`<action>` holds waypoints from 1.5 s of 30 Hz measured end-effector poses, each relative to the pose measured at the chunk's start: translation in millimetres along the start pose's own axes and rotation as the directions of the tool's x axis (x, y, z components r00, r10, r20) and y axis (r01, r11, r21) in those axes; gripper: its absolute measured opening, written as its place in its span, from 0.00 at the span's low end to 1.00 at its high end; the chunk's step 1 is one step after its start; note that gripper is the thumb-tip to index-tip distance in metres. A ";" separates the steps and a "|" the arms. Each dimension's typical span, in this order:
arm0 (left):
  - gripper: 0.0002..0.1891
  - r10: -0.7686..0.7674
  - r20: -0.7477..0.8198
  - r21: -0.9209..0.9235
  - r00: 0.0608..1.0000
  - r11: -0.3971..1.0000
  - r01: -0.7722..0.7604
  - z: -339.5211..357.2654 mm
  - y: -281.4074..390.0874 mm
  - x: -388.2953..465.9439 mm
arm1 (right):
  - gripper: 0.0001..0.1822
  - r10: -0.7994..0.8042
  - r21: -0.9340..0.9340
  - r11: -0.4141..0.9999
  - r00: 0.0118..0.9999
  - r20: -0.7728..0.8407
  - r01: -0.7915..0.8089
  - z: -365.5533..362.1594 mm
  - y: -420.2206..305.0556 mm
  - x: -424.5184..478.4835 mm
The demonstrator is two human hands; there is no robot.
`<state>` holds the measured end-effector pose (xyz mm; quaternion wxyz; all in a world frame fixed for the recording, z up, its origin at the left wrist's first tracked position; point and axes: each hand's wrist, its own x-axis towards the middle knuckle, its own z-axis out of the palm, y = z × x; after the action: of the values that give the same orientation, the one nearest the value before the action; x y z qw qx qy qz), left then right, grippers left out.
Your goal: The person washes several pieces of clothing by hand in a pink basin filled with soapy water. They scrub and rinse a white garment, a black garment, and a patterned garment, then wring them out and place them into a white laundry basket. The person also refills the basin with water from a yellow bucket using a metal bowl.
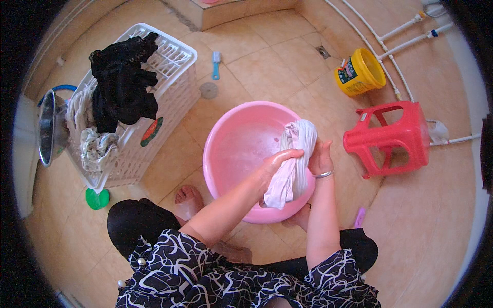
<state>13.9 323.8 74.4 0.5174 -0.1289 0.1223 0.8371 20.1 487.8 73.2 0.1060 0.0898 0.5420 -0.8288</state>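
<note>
A wet, bunched whitish-pink cloth [302, 140] hangs over the right side of a pink plastic basin [215, 154]. My left hand [275, 165] grips the cloth, with the thumb laid across it and the other fingers hidden. On the cloth's right side is my right hand [321, 156], a bracelet at its wrist; its thumb points away from the cloth and its fingers are partly hidden behind it, so its grip is unclear. The visible bottom of the basin looks wet.
At the left, a white plastic basket [165, 88] bears black clothing [123, 84] and wet light cloth [98, 150], beside a metal bowl [48, 129]. A blue brush [216, 65] lies beyond the basin. A yellow bucket [360, 73] and a red stool [416, 142] are at the right, near white pipes [404, 45].
</note>
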 end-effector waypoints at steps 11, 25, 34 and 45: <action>0.25 0.012 0.172 0.302 0.985 0.951 -0.064 20.1 -17.7 -14.2 | 0.25 0.041 0.224 0.970 0.973 0.225 -0.093 14.4 -12.0 3.2; 0.26 0.424 -0.158 0.987 0.892 0.056 0.149 5.0 -14.7 -31.4 | 0.15 -0.232 -0.907 0.422 0.965 -0.124 -0.015 59.1 12.6 4.0; 0.28 0.810 0.141 0.768 0.569 0.273 -0.580 36.6 24.5 -43.8 | 0.39 0.002 -0.090 0.996 0.973 -0.232 -0.023 68.1 53.0 -30.9; 0.26 0.820 0.020 0.946 0.572 0.170 -0.277 34.7 9.2 -61.3 | 0.36 0.014 0.333 0.942 0.992 -0.128 0.030 115.2 73.1 -20.1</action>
<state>28.9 280.4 128.6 0.0872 0.0033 0.7070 0.7019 55.5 355.2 59.9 0.0507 0.1574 0.3995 -0.9017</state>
